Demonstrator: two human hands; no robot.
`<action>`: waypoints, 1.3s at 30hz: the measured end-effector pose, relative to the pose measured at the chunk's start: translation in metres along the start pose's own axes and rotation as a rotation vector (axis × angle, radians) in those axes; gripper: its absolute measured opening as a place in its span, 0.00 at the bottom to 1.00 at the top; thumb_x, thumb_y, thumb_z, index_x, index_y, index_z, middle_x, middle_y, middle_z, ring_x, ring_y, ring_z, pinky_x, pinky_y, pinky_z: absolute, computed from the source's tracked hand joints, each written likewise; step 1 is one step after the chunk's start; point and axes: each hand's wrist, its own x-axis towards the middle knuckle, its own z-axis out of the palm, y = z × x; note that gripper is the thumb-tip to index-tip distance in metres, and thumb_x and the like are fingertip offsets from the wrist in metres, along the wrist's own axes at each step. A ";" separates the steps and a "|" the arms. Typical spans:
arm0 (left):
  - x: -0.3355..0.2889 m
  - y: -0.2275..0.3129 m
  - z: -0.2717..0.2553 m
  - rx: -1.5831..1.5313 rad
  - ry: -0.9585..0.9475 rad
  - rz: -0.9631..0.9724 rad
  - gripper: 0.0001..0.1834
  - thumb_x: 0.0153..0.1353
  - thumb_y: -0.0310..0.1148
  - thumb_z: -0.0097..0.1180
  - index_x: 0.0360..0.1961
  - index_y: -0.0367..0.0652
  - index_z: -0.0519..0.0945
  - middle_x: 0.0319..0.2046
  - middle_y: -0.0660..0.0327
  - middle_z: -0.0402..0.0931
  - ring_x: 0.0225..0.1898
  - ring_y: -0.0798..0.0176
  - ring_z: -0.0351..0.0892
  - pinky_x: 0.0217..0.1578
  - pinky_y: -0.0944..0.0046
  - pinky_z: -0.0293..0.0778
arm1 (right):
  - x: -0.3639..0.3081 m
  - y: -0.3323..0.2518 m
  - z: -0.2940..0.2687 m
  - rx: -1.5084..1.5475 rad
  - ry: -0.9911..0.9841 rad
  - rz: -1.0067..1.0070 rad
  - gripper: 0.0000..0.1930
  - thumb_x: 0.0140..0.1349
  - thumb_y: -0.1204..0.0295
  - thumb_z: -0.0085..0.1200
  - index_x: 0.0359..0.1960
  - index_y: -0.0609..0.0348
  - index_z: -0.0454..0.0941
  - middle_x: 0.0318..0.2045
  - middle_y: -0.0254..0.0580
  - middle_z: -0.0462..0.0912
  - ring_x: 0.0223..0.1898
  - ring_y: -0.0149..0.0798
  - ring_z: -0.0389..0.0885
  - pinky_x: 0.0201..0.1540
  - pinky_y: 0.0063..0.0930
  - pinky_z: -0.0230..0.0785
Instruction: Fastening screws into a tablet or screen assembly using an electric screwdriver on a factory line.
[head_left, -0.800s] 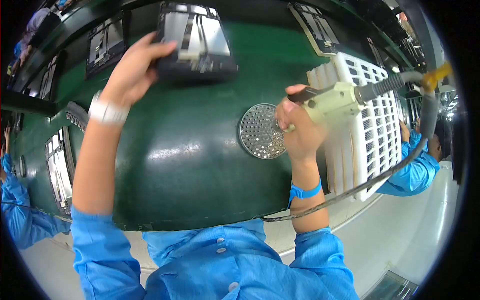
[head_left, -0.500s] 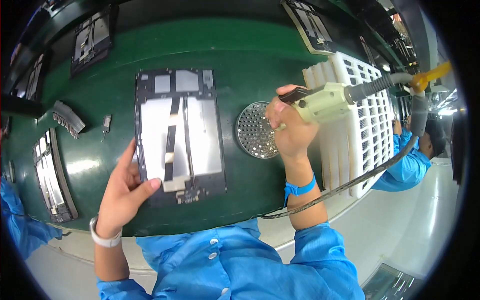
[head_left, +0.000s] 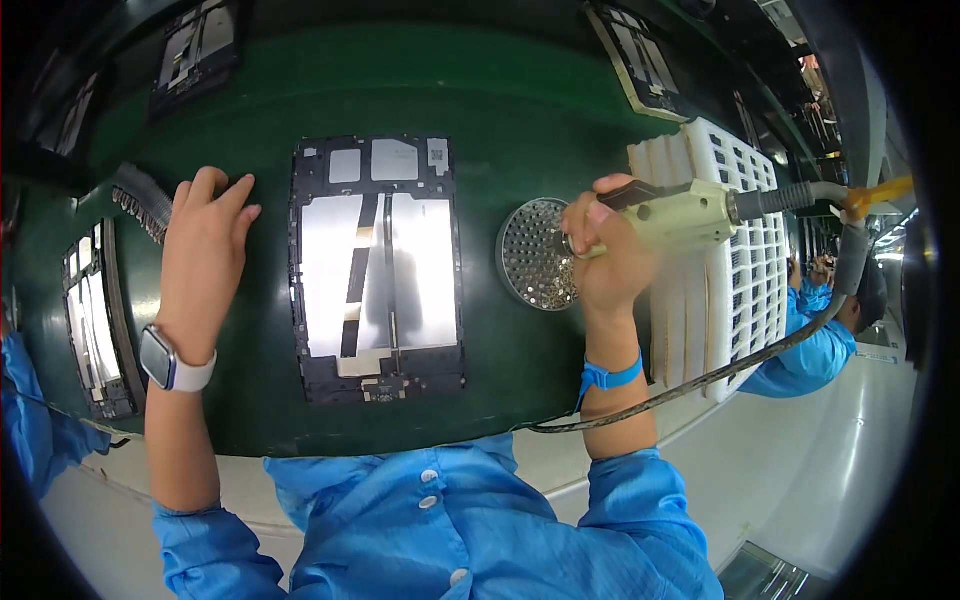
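Observation:
An opened tablet (head_left: 430,270), its dark frame around silvery panels and a dark ribbon strip, lies flat on the green bench before me. My left hand (head_left: 205,245) is left of it, apart from it, over the bench; thumb and index tip are spread with nothing between them. What lies beneath the palm is hidden. In my right hand (head_left: 612,255) is a pale green electric screwdriver (head_left: 680,218) with a black lever, held sideways; its tip cannot be made out. Under that hand's fingers stands a round perforated metal dish (head_left: 530,235) with small screws.
White grid foam trays (head_left: 735,250) stand stacked at right, near the screwdriver's cable (head_left: 720,375). A dark curved strip (head_left: 140,195) and another tablet (head_left: 95,310) lie left. More tablets (head_left: 640,60) sit at the back. Co-workers' blue sleeves (head_left: 790,350) show at both sides.
My left hand has let go of the tablet's left edge and moved left and away from me, over where a small module lay. My right hand still holds the screwdriver.

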 end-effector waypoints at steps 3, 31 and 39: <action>0.007 -0.007 0.005 -0.044 -0.043 -0.056 0.15 0.59 0.23 0.59 0.48 0.33 0.80 0.37 0.48 0.74 0.38 0.45 0.76 0.41 0.53 0.73 | 0.001 -0.001 0.000 -0.009 0.001 0.001 0.09 0.55 0.85 0.50 0.39 0.70 0.74 0.20 0.41 0.73 0.16 0.31 0.69 0.23 0.26 0.65; -0.034 0.014 -0.020 -0.495 -0.233 -0.353 0.13 0.54 0.14 0.61 0.41 0.35 0.78 0.31 0.63 0.69 0.32 0.70 0.69 0.34 0.71 0.69 | -0.014 -0.021 -0.012 -0.175 -0.025 -0.135 0.16 0.52 0.88 0.58 0.43 0.67 0.78 0.34 0.38 0.80 0.28 0.25 0.75 0.33 0.18 0.70; 0.056 0.065 -0.015 -0.916 -0.193 -0.293 0.08 0.59 0.24 0.64 0.38 0.32 0.80 0.27 0.62 0.79 0.29 0.75 0.74 0.30 0.72 0.70 | -0.015 -0.020 -0.010 -0.118 -0.058 -0.154 0.16 0.51 0.89 0.60 0.43 0.66 0.78 0.40 0.41 0.82 0.33 0.25 0.77 0.38 0.20 0.72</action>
